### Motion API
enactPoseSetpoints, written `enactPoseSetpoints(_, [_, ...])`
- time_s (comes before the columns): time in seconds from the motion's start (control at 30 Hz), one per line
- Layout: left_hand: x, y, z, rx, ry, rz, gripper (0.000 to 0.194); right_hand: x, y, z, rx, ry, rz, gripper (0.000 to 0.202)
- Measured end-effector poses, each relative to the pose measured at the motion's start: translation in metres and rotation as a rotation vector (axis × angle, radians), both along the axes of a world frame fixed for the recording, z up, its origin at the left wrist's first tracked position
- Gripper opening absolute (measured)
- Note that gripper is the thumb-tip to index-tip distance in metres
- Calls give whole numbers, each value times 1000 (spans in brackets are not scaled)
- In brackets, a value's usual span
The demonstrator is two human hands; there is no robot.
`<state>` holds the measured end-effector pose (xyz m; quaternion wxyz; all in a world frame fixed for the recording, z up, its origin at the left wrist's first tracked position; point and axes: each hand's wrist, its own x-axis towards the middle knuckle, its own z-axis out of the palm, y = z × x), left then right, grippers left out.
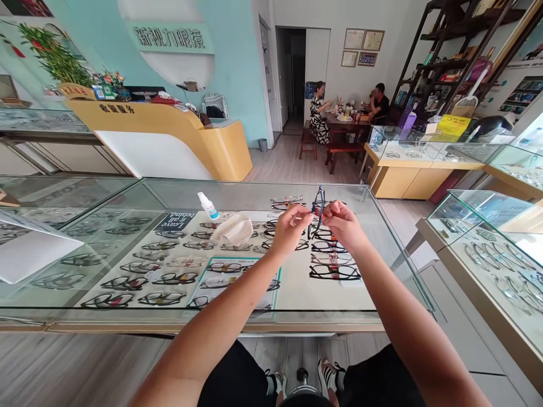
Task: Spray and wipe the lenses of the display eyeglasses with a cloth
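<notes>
Both my hands are raised over the glass display case (331,317), holding one pair of dark blue glasses (319,204) between them. My left hand (293,225) pinches the glasses from the left side. On their right side, my right hand (341,224) has its fingers closed on them. The glasses are turned nearly edge-on. A white spray bottle (207,206) stands on the glass to the left of my hands, with a crumpled cream cloth (236,229) beside it. Rows of glasses (334,272) lie inside the case, beneath the glass.
A white angular object (38,249) rests on the glass at the left. Another display case (487,271) is at the right. Farther back are a wooden counter (224,150) and two people seated at a table (344,125) with things on it.
</notes>
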<state>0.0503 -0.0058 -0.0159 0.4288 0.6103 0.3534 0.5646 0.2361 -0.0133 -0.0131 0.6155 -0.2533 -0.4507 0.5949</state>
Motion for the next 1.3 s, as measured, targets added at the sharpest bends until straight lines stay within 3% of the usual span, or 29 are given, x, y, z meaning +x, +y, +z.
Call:
enactPoseSetpoints(0.23, [3,5,-6,-83,-50,-85,39,0,-1,1,10,-22,-21,45])
enactPoseSetpoints(0.67, [2,6,-5,-107,-69,-84,53,1,0,-1,59,-57,-47,47])
enactPoseSetpoints(0.77, [3,6,-6,-174,-118,-118,56,1,1,-4,150,-190,-144,44])
enactPoseSetpoints(1.0, [5,4,-5,-257,-177,-152,57,1,-4,-12,461,-768,-516,27])
enactPoseSetpoints(1.3, [5,2,-4,-221,-158,-141,55,-2,-5,-14,551,-1069,-627,34])
